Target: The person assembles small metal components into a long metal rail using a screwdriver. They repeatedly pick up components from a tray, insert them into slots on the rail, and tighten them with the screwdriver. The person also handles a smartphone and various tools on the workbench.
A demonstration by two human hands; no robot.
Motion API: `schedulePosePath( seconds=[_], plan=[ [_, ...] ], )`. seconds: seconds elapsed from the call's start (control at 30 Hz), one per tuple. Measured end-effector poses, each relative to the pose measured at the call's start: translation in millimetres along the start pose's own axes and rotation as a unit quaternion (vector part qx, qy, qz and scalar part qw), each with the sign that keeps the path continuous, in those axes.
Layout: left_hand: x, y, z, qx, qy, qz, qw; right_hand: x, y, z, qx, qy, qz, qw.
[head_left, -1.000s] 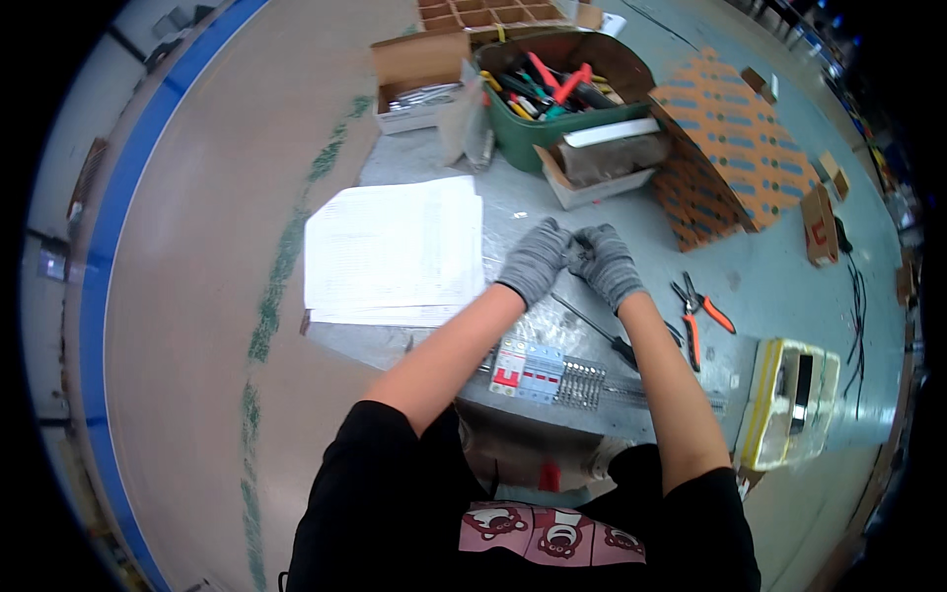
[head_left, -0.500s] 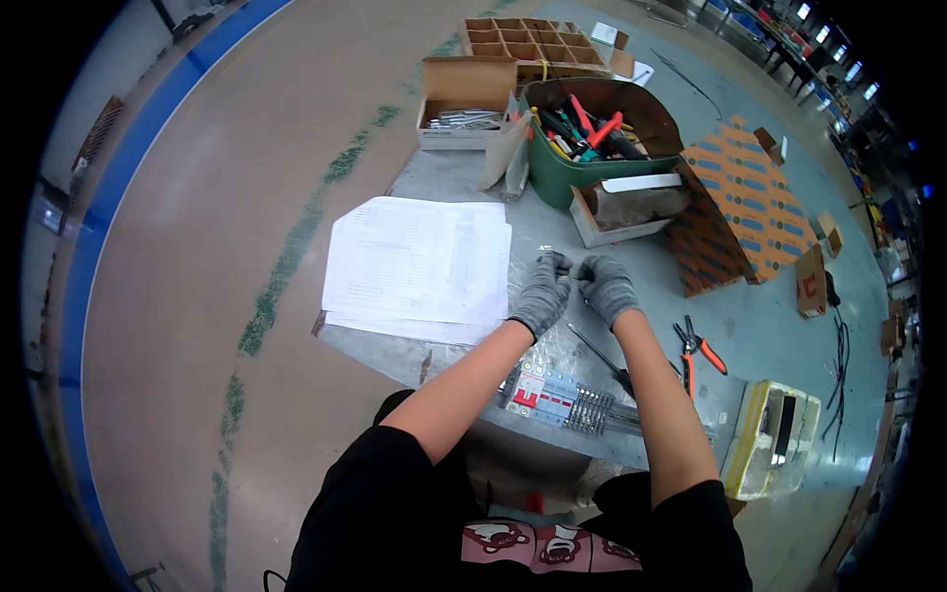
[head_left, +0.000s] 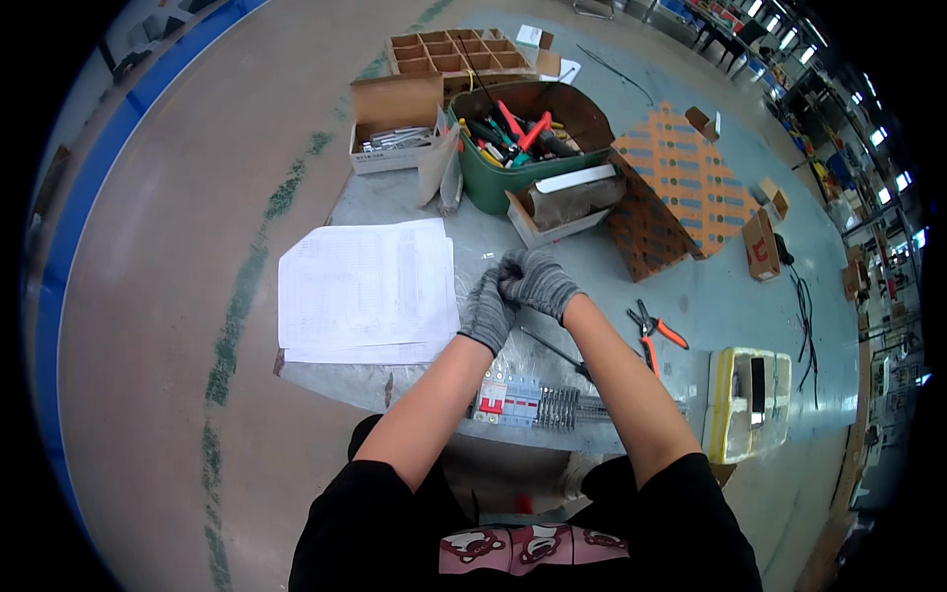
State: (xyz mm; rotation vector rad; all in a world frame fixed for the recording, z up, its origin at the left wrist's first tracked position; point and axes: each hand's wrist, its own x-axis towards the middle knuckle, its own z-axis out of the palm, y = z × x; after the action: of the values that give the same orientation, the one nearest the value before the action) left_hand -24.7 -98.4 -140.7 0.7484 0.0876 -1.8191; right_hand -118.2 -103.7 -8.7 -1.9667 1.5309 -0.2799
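Gloved left hand (head_left: 487, 312) and right hand (head_left: 536, 278) meeting fingertip to fingertip over the desk's (head_left: 592, 276) middle, both curling narrow, grip contents too small to tell, lying just beside the paper sheets (head_left: 365, 291), row of breakers (head_left: 523, 403) sitting at the near edge, orange-handled pliers (head_left: 651, 331) resting toward the right.

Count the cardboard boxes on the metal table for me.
2: an open box of metal parts left of the green bin, another before it. Others may be hidden.

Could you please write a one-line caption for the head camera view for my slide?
Gloved left hand and right hand meet above a grey table, between a paper stack and orange-handled pliers.
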Motion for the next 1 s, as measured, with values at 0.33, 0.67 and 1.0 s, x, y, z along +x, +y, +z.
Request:
schedulePosePath(
  seconds=[0.33, 0.67, 1.0],
  plan=[
    [-39, 45, 38, -0.023, 0.016, 0.041, 0.999, -36, 84, -1, -0.019, 0.096, -0.039, 0.994],
    [-38, 67, 42, -0.029, 0.01, 0.057, 0.998, -41, 108, 11, -0.202, 0.216, 0.081, 0.952],
    [-53, 124, 35, -0.094, -0.034, 0.119, 0.988, -43, 53, 39, -0.152, 0.062, 0.051, 0.985]
  ],
)
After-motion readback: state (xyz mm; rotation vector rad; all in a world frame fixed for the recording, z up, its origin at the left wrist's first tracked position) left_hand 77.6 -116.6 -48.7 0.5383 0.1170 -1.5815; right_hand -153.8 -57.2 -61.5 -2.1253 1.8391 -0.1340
